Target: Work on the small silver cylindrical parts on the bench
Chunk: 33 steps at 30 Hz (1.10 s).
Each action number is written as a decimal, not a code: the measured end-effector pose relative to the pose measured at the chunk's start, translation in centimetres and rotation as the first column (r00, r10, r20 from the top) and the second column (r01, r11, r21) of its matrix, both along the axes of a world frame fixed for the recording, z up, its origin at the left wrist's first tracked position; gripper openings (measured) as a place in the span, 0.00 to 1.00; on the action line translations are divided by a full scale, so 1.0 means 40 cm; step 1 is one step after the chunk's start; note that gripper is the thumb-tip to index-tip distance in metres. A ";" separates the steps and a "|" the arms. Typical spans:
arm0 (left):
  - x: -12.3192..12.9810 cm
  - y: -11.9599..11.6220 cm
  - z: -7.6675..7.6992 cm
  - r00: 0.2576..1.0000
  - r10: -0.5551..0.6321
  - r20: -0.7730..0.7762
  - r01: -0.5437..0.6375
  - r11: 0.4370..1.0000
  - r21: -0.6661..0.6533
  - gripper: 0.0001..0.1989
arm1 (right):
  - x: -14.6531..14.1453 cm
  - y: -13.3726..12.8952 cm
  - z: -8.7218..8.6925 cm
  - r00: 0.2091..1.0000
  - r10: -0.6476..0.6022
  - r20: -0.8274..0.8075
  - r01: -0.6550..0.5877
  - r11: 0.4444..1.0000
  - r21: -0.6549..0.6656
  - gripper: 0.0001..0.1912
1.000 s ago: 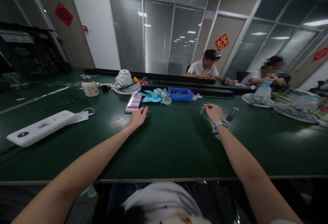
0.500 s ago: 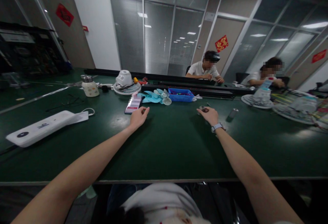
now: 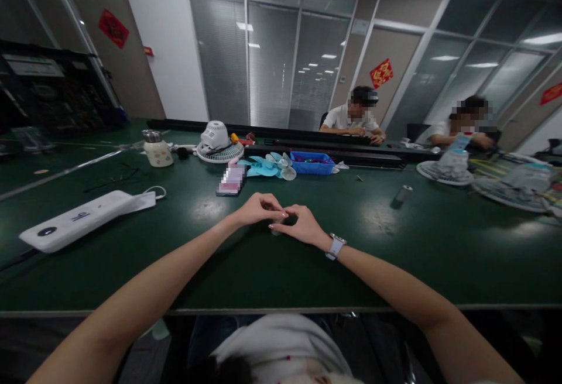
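Over the middle of the green table (image 3: 281, 278), my two hands meet at the fingertips around a small pale grey cylindrical part (image 3: 276, 230). My right hand (image 3: 305, 226) is closed on it, thumb low on its side. From the left, my left hand (image 3: 260, 208) reaches over, its fingers bent and pinched at the top of the part. Whether those fingers hold something small of their own is hidden. To the right, apart from both hands, stands a silver metal cylinder (image 3: 404, 193). A little screw-like piece (image 3: 359, 178) lies behind it.
Beyond my hands are a phone (image 3: 231, 179), light-blue fan blades (image 3: 267, 165), a blue bin (image 3: 311, 163) and a white fan part (image 3: 215, 138). A white power strip (image 3: 76, 220) and a bottle (image 3: 158, 150) are left. Two people sit across; fan assemblies (image 3: 450, 164) stand right.
My right hand has moved left and nearer, bringing the small grey part from the right side of the table. My left hand has moved right to meet it.
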<state>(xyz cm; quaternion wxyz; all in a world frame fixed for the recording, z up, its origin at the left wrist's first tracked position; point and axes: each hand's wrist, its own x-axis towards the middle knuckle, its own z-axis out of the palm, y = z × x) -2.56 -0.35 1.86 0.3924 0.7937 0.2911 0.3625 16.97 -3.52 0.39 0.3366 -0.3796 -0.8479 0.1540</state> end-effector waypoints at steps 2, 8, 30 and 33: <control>-0.006 0.009 -0.003 0.998 -0.056 0.020 0.058 0.996 -0.075 0.12 | 0.002 0.000 -0.003 1.000 -0.005 0.002 0.005 1.000 0.004 0.18; -0.012 0.016 -0.002 0.998 -0.065 0.017 0.066 0.994 -0.086 0.10 | 0.000 -0.005 -0.007 0.999 -0.042 -0.002 0.042 0.999 -0.024 0.20; -0.102 0.122 -0.089 0.585 0.737 -0.339 -0.702 0.669 0.244 0.28 | 0.016 -0.002 0.006 0.990 0.002 -0.142 -0.025 0.987 -0.160 0.21; -0.099 0.117 -0.084 0.578 0.763 -0.288 -0.742 0.639 0.204 0.31 | 0.082 0.068 0.009 0.955 -0.127 -0.268 0.093 0.986 -0.137 0.21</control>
